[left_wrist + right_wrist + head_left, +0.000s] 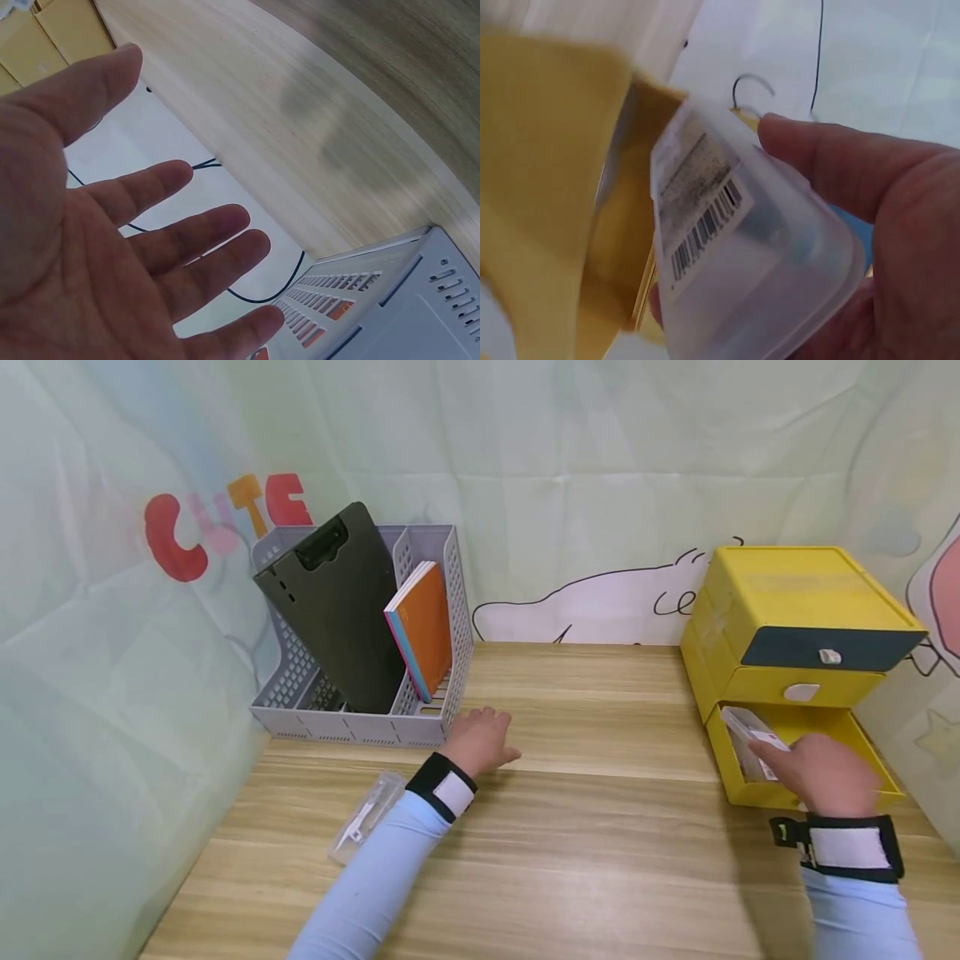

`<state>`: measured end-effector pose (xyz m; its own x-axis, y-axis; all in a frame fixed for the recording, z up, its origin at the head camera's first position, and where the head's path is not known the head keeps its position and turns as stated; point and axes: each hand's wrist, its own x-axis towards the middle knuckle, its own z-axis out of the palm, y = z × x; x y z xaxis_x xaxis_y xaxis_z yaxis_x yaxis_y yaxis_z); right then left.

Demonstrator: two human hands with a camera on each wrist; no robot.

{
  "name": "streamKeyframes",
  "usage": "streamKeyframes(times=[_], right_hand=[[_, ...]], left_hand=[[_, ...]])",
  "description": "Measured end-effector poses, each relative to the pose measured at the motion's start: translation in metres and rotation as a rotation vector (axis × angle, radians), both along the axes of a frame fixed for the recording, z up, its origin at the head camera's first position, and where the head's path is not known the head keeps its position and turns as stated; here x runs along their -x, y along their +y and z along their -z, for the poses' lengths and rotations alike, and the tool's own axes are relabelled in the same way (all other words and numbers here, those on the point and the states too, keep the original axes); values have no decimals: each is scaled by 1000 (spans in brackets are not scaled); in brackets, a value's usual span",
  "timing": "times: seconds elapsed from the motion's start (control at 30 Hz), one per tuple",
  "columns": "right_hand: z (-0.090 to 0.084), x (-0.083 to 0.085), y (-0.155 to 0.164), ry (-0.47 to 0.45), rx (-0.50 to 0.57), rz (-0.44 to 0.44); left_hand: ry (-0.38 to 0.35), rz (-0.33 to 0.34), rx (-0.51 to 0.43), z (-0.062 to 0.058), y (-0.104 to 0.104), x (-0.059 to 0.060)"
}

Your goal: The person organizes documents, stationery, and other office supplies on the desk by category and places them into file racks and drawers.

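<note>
My right hand [836, 774] grips a clear plastic case [780, 277] with a barcode label, thumb along one side; its fingertips are mostly hidden behind it. In the head view the case slants at the left side of the pulled-out bottom drawer [757, 793] of a yellow drawer unit [810, 581]. Over the wooden table [592, 852], my left hand [477, 745] is spread and holds nothing, close to the front right corner of a grey file rack [360, 729]. A second clear case [369, 817] with something white inside lies beside my left forearm.
In the rack a black clipboard box [337, 610] leans beside orange and blue notebooks [431, 627]. The unit's dark-fronted top drawer [787, 647] and yellow middle drawer [765, 685] are closed. A printed curtain [562, 510] hangs behind the table.
</note>
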<state>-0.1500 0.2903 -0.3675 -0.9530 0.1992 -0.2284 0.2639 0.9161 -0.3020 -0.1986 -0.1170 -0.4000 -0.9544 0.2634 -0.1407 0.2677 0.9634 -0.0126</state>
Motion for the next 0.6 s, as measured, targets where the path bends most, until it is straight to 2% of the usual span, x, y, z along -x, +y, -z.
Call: streamKeyframes(times=[0.17, 0.37, 0.53, 0.6], right_hand=[[1, -1, 16, -57, -69, 78], [6, 13, 30, -90, -227, 131], [13, 27, 36, -69, -266, 171], [18, 31, 36, -91, -260, 179]], left_hand=[[0, -4, -7, 0, 0, -2], [11, 4, -14, 0, -2, -4], [16, 10, -14, 0, -3, -5], [12, 8, -14, 0, -3, -5]])
